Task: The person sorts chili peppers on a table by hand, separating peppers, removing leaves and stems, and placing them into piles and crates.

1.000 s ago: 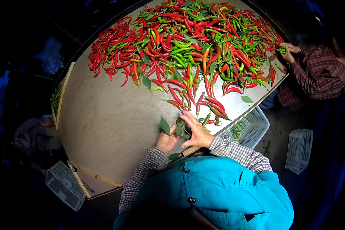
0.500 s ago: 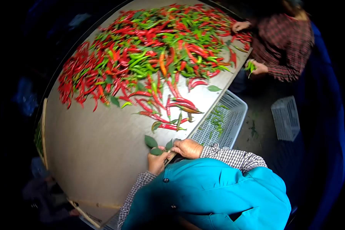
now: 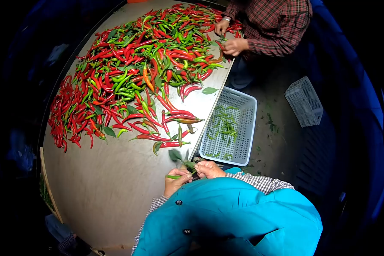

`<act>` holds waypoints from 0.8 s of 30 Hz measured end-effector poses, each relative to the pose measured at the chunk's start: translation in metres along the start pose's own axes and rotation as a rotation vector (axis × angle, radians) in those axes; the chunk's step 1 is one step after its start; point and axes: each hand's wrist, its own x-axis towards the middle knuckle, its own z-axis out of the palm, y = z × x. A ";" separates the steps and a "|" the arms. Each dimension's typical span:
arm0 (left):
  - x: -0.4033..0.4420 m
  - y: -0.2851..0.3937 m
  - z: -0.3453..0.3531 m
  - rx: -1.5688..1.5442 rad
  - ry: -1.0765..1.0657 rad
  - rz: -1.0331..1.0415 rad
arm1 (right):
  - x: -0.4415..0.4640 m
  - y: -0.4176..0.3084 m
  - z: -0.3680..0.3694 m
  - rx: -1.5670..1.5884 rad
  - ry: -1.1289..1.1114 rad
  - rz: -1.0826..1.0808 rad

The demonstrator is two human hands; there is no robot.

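At the table's near edge, my left hand point(image 3: 176, 181) is closed around a green chili point(image 3: 173, 177), which pokes out past the fingers. Close on its right, my right hand point(image 3: 209, 169) pinches the leafy green sprig point(image 3: 189, 164) between the two hands. Dark leaves point(image 3: 175, 155) stick up above my left fingers, slightly blurred. Just beyond lie a few red chilies point(image 3: 173, 144) at the near end of a broad heap of red and green chilies point(image 3: 128, 77). A loose leaf point(image 3: 209, 91) rests near the table's right edge.
Below the right edge of the table point(image 3: 94, 183) stands a grey-white crate point(image 3: 252, 128) holding green chilies. Another crate point(image 3: 304, 101) is on the floor farther right. At the top, a co-worker in a plaid shirt point(image 3: 277, 25) has both hands at the heap's edge.
The view has swung right, so the table appears farther left. My hands have come together around the sprig, and a green chili now shows in my left hand. The co-worker's hands have moved closer together.
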 end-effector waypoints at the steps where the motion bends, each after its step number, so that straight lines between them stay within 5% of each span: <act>1: -0.002 -0.001 0.001 0.098 -0.014 0.050 | -0.002 0.001 -0.001 -0.169 0.145 -0.067; 2: -0.006 -0.004 -0.005 0.096 -0.016 0.047 | -0.003 0.001 -0.004 -0.338 0.288 -0.134; 4: -0.017 -0.022 -0.037 0.450 0.040 0.023 | -0.033 -0.037 -0.023 0.325 0.098 0.067; 6: -0.020 -0.045 -0.071 0.372 0.001 0.058 | -0.069 -0.048 -0.027 0.244 0.265 -0.039; 9: -0.038 -0.015 -0.044 0.300 0.135 -0.084 | -0.093 -0.010 -0.085 -0.193 0.788 -0.198; 11: -0.041 -0.013 -0.044 0.222 0.166 -0.098 | -0.121 0.025 -0.203 -0.829 1.005 -0.255; 12: -0.037 -0.012 -0.045 0.156 0.148 -0.114 | -0.141 0.032 -0.266 -1.450 1.043 -0.459; 14: -0.035 -0.015 -0.050 0.172 0.188 -0.107 | -0.190 0.036 -0.366 -1.019 1.262 -0.073; 16: -0.030 -0.021 -0.059 0.191 0.192 -0.080 | -0.178 -0.021 -0.297 -1.187 1.716 0.555; 17: -0.031 -0.018 -0.057 0.235 0.206 -0.118 | -0.157 -0.033 -0.292 -1.203 1.700 0.541; 19: -0.027 -0.021 -0.061 0.161 0.234 -0.141 | -0.120 -0.055 -0.283 -1.656 1.199 -0.290; 20: -0.027 -0.022 -0.062 0.092 0.249 -0.174 | -0.078 -0.078 -0.227 -1.614 0.997 -0.502; 22: -0.028 -0.017 -0.062 -0.011 0.265 -0.189 | 0.002 -0.102 -0.122 -1.614 0.633 -0.797; 24: -0.027 -0.012 -0.063 -0.112 0.274 -0.195 | 0.072 -0.100 -0.059 -1.511 0.259 -0.862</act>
